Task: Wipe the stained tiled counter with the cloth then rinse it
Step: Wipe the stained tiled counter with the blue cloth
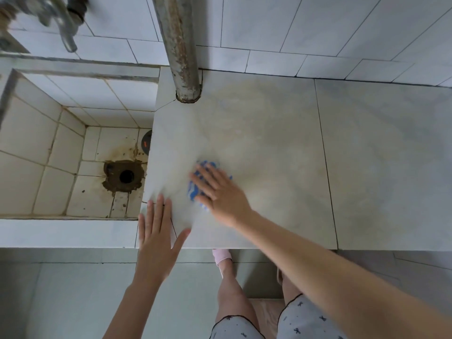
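Note:
A blue and white cloth (195, 189) lies on the pale tiled counter (269, 143), near its front left part. My right hand (220, 192) presses flat on the cloth with straight, spread fingers and covers most of it. Yellowish stains spread over the counter tile behind the cloth. My left hand (157, 233) rests flat on the counter's front left corner, fingers straight, holding nothing. The hands look blurred.
A tiled sink basin (36, 148) with a dirty brown drain hole (126, 176) lies left of the counter. A metal tap (66, 28) hangs above it at the top left. A rusty vertical pipe (179, 45) passes into the counter at the back. My legs stand below the counter edge.

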Demonstrator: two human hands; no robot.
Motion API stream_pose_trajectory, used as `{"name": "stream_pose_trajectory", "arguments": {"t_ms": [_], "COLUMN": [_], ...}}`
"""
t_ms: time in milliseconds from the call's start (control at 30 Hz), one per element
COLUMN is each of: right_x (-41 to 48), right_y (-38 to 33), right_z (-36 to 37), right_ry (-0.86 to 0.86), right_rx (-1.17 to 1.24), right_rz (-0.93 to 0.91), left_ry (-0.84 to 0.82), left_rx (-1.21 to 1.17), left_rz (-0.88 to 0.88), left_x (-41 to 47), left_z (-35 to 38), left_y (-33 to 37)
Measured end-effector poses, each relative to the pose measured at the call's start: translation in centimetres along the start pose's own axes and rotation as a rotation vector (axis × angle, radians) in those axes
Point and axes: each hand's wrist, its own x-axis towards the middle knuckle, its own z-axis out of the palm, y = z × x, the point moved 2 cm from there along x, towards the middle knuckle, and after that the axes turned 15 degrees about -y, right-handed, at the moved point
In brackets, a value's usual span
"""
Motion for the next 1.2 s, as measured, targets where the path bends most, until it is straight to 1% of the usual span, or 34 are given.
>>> {"name": "stream_pose_trajectory", "arguments": {"t_ms": [67, 167, 233, 267, 367, 433, 500, 567, 633, 733, 800, 900, 933, 967, 1033, 1100, 1167, 1200], "right_x": [0.6, -1.7, -5.3, -7.3, -11.9, -13.0, -13.1, -12.4, -11.1, -8.8, -7.8, -7.4, -7.7, -7.9, -9.4, -12.2, -15.0, -15.7], "right_y": [4.9, 12.6, 15.7, 16.6, 16.7, 15.8, 14.2, 11.1, 6.4, 0.2, -1.2, 1.1, 3.1, 5.6, 11.3, 16.1, 18.3, 18.0], "right_z": [-0.7, -2.1, -2.4, -2.2, -1.3, 0.4, 1.6, 1.9, 1.8, 1.8, 1.5, 0.9, 1.0, 0.7, 0.5, 0.6, 1.1, 1.2], "right_ry": [-0.038, -0.077, -0.083, -0.056, -0.069, -0.071, -0.110, -0.093, -0.068, -0.012, 0.021, -0.047, -0.081, -0.084, -0.086, -0.082, -0.097, -0.102], "right_rx": [-0.077, -0.129, -0.141, -0.113, 0.154, 0.194, 0.144, 0.142, 0.169, 0.177, 0.181, 0.135, 0.099, 0.069, 0.029, -0.016, 0.055, 0.092], "right_rz": [0.080, 0.340, 0.496, 0.558, 0.847, 0.935, 0.908, 0.847, 0.702, 0.427, 0.337, 0.200, 0.208, 0.260, 0.440, 0.582, 0.731, 0.794], "left_ry": [0.000, 0.001, 0.002, 0.002, 0.004, 0.004, 0.003, 0.005, 0.001, -0.003, -0.005, -0.014, -0.017, -0.020, -0.023, -0.022, -0.018, -0.012], "left_rx": [-0.007, -0.001, 0.003, 0.006, 0.007, -0.004, -0.015, -0.030, -0.045, -0.061, -0.062, -0.065, -0.063, -0.059, -0.055, -0.055, -0.052, -0.050], "left_rz": [0.005, 0.003, -0.005, -0.007, -0.006, -0.006, -0.007, -0.008, -0.010, -0.008, -0.011, -0.010, -0.010, -0.011, -0.013, -0.014, -0.009, -0.006], "left_x": [-0.1, -0.1, -0.2, -0.1, -0.1, -0.1, -0.1, -0.1, 0.0, 0.0, 0.0, 0.1, 0.1, 0.1, 0.1, 0.1, 0.1, 0.0], "left_z": [-0.1, -0.1, -0.1, -0.1, -0.1, -0.1, -0.1, -0.1, -0.1, 0.0, 0.0, -0.1, -0.1, -0.1, -0.2, -0.1, -0.2, -0.2], "left_y": [0.1, 0.0, -0.1, 0.0, 0.0, 0.0, 0.0, 0.1, 0.3, 0.4, 0.4, 0.3, 0.3, 0.3, 0.3, 0.3, 0.4, 0.4]}}
